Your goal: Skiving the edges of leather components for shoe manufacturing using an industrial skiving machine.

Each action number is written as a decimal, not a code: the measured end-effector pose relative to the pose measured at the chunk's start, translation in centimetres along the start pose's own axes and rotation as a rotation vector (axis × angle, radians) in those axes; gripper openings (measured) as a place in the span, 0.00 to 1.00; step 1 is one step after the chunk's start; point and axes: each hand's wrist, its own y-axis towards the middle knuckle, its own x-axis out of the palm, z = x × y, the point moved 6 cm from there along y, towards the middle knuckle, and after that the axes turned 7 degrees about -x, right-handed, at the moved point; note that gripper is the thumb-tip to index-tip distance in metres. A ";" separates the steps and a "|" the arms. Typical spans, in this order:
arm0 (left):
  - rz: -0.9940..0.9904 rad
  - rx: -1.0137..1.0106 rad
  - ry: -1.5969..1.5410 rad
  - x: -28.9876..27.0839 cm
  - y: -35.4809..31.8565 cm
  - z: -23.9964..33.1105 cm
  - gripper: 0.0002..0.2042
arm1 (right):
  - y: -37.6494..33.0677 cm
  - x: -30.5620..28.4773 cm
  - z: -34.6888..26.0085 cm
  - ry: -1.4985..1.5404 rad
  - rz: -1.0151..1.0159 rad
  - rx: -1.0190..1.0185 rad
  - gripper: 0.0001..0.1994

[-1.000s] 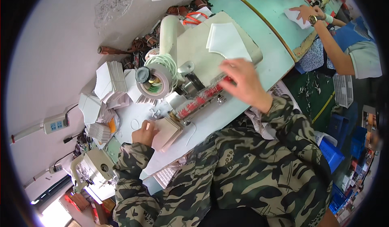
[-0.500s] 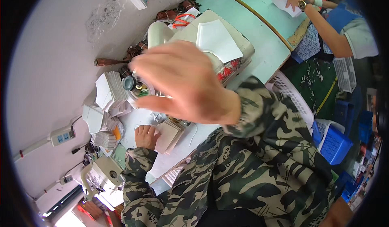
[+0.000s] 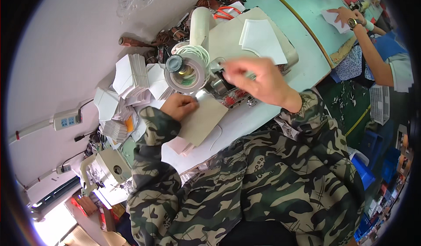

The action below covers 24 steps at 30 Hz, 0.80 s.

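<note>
My left hand [image 3: 180, 107] is closed on the upper left edge of a beige flat panel [image 3: 204, 121], which reaches up to the sewing machine [image 3: 272, 24]. Under this panel, a small pile of similar pieces [image 3: 179, 146] shows on the white table. My right hand [image 3: 265, 81] hovers by the metal parts at the machine's head, its fingers bent and blurred by motion. Whether it grips anything is unclear. A spool with pale green cord [image 3: 186, 79] and a dark round cap stands between my hands, farther back. The needle area is mostly hidden.
White shaped sheets [image 3: 263, 42] lie on top of the machine. Bundled panel stacks [image 3: 129, 77] crowd the table's left side by the wall. Orange-handled scissors [image 3: 228, 13] lie behind. At the upper right, a co-worker's hands [image 3: 344, 17] hold a white piece on another table.
My left hand has moved up and right, and now holds a beige panel at the machine. My right hand has come down and right from high in front of the view. The view has shifted slightly.
</note>
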 end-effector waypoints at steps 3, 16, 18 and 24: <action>0.053 -0.017 -0.171 0.6 1.1 -1.8 0.12 | -2.8 2.9 4.2 -0.003 -0.266 0.215 0.14; -0.147 0.018 -0.600 4.5 -1.9 2.6 0.19 | -1.2 1.2 5.3 0.069 -0.257 0.222 0.10; -0.268 -0.082 -0.644 6.4 -1.9 2.7 0.18 | -4.9 2.4 6.1 0.197 -0.148 0.357 0.08; 0.187 0.074 -0.166 3.2 0.5 -1.3 0.17 | -8.3 8.4 7.0 0.200 -0.195 0.520 0.09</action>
